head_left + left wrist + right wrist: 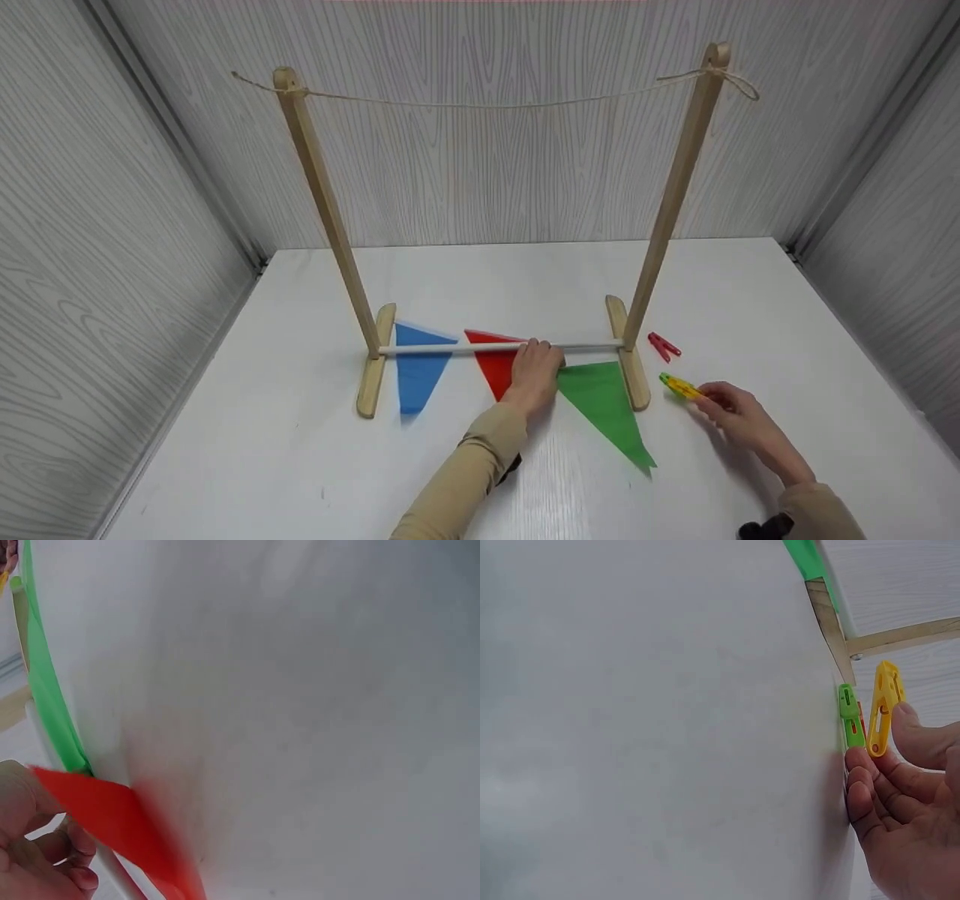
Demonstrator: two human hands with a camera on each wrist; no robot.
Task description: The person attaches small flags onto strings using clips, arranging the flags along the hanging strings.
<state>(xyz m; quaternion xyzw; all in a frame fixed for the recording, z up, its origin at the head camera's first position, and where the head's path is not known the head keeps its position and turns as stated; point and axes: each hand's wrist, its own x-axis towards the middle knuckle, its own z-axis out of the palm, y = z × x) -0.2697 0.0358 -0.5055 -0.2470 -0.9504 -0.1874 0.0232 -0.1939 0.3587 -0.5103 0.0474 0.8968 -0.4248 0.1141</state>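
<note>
My left hand [536,371] pinches the upper right corner of a red triangular pennant [493,367], beside the white crossbar of a wooden stand. In the left wrist view the red pennant [124,821] slants up from the table to the fingers. Off to the right, my right hand [739,416] holds a yellow clothespin [885,709] between thumb and fingers. Just past its fingertips is a green clothespin [850,716]. A red clothespin [664,346] lies farther back. The green pennant [607,405] lies right of my left hand, the blue pennant [424,375] to its left.
Two wooden posts [679,187] stand on flat feet, joined low down by a white crossbar [577,346]. A thin string [480,106] sags between their tops, with a bow at the right post. Grey wood-grained panels surround the white table [285,450] at the back and sides.
</note>
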